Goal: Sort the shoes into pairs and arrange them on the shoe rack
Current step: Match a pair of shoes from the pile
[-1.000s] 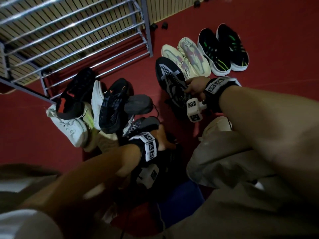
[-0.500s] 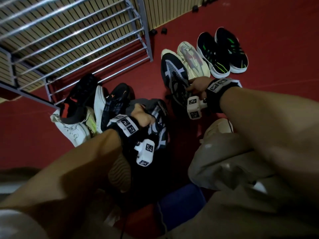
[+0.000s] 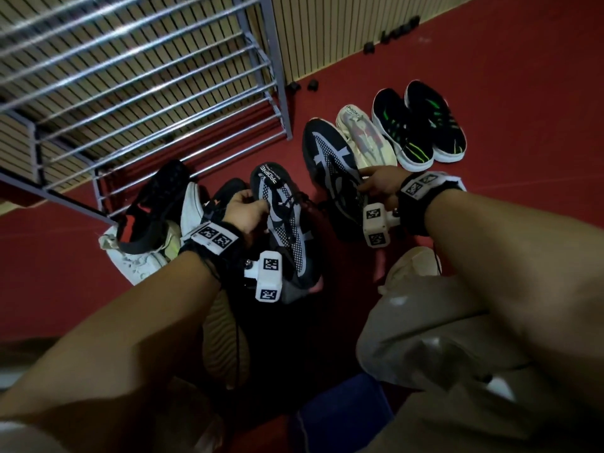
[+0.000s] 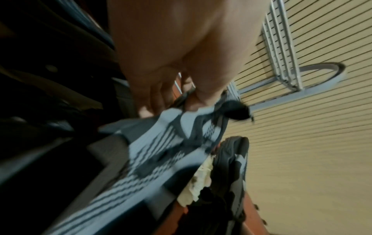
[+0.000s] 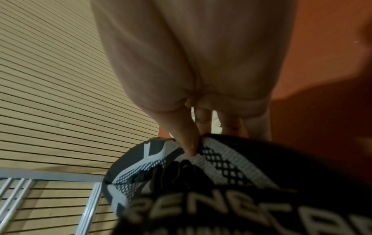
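My left hand [image 3: 248, 207] grips a black and grey mesh sneaker [image 3: 287, 223] by its upper edge, lifted over the pile; in the left wrist view the fingers [image 4: 189, 101] pinch that sneaker [image 4: 153, 159] near the laces. My right hand [image 3: 376, 183] holds the matching black and grey sneaker [image 3: 330, 165] at its collar, toe pointing away; the right wrist view shows the thumb [image 5: 187, 139] pressed into this shoe [image 5: 201, 174]. The metal shoe rack [image 3: 147, 93] stands at the upper left.
A cream sneaker [image 3: 362, 135] and a black pair with green stripes [image 3: 421, 125] lie on the red floor at the right. A pile with a white shoe [image 3: 137, 263] and a black-red shoe [image 3: 153, 204] sits left. My knee [image 3: 441, 322] is at the lower right.
My left hand pulled the second grey sneaker out of the pile and raised it, turning its top up. My right hand carried its sneaker slightly away from me.
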Motion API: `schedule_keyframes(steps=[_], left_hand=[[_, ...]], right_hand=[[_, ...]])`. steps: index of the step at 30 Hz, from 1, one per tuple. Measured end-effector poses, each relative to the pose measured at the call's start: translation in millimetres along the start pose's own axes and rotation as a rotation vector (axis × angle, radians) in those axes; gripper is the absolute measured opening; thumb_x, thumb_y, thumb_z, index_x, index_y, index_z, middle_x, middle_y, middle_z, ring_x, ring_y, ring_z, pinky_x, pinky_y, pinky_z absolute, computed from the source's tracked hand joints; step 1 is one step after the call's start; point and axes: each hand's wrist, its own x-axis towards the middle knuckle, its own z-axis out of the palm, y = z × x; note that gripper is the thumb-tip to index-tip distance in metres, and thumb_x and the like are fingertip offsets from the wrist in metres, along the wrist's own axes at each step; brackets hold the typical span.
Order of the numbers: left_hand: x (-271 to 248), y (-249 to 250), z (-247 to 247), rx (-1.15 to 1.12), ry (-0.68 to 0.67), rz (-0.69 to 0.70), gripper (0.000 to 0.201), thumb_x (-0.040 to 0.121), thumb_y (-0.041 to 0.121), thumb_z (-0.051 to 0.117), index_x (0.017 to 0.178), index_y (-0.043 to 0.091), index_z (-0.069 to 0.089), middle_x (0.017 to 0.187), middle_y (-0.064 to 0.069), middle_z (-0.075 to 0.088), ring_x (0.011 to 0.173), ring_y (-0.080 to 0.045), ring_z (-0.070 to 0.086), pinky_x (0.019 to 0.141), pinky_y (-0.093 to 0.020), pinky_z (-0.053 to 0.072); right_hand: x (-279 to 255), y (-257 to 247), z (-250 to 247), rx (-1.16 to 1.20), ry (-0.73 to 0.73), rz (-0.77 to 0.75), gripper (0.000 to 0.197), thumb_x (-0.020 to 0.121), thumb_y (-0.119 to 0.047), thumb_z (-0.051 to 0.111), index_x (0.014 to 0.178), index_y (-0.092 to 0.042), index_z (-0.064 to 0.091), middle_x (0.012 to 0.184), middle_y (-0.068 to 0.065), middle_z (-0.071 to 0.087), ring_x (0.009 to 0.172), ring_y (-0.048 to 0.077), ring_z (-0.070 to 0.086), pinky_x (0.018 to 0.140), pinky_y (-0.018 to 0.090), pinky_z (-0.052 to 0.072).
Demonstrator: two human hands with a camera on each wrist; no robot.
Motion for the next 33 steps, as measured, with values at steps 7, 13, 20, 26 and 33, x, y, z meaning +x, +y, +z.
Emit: schedule_keyframes(steps=[7, 13, 20, 26, 33], left_hand=[[17.7, 25.1, 49.0, -0.196, 0.002, 0.012, 0.046, 0.084, 0.005, 0.064, 0.127, 0.006, 0.049, 0.079, -0.014, 0.068, 0.049, -0.021, 0.062, 0.050, -0.036, 0.054], [30.7, 31.4, 130.2, -0.172, -0.069, 0.025, 0.051, 0.082, 0.006, 0.070, 0.128, 0.003, 0.048, 0.065, -0.009, 0.066, 0.041, -0.016, 0.056, 0.043, -0.023, 0.044], [32.8, 3.7, 255.1, -0.063, -0.238, 0.087, 0.041, 0.063, 0.012, 0.068, 0.102, 0.001, 0.066, 0.082, -0.018, 0.069, 0.075, -0.024, 0.064, 0.073, -0.036, 0.052], [43.1, -34.5, 322.7, -0.025, -0.359, 0.078, 0.032, 0.075, 0.002, 0.066, 0.107, -0.003, 0.066, 0.097, -0.021, 0.072, 0.085, -0.036, 0.070, 0.076, -0.047, 0.059], [47.3, -64.3, 372.1, -0.007, -0.371, -0.054, 0.022, 0.081, -0.002, 0.060, 0.102, -0.009, 0.063, 0.091, -0.026, 0.068, 0.074, -0.034, 0.066, 0.065, -0.039, 0.054]], right_hand=[[-19.0, -9.6, -41.2, 0.070, -0.025, -0.117, 0.039, 0.086, 0.001, 0.059, 0.123, -0.013, 0.060, 0.101, 0.014, 0.061, 0.084, 0.025, 0.058, 0.076, 0.038, 0.048], [-25.6, 8.5, -107.3, -0.066, 0.116, -0.137, 0.045, 0.085, -0.001, 0.055, 0.114, -0.032, 0.067, 0.115, 0.009, 0.068, 0.090, 0.025, 0.064, 0.075, 0.037, 0.052], [-31.5, 77.3, -190.0, 0.002, 0.382, 0.060, 0.049, 0.079, 0.014, 0.054, 0.117, -0.012, 0.069, 0.115, 0.009, 0.070, 0.102, 0.027, 0.067, 0.091, 0.043, 0.055], [-30.0, 130.1, -222.2, 0.189, 0.617, 0.218, 0.033, 0.090, 0.011, 0.050, 0.111, -0.004, 0.070, 0.113, 0.013, 0.069, 0.086, 0.020, 0.061, 0.080, 0.023, 0.049], [-27.0, 161.4, -244.3, 0.230, 0.589, 0.319, 0.030, 0.095, -0.006, 0.054, 0.122, -0.009, 0.064, 0.125, 0.007, 0.063, 0.109, 0.024, 0.062, 0.089, 0.027, 0.048]])
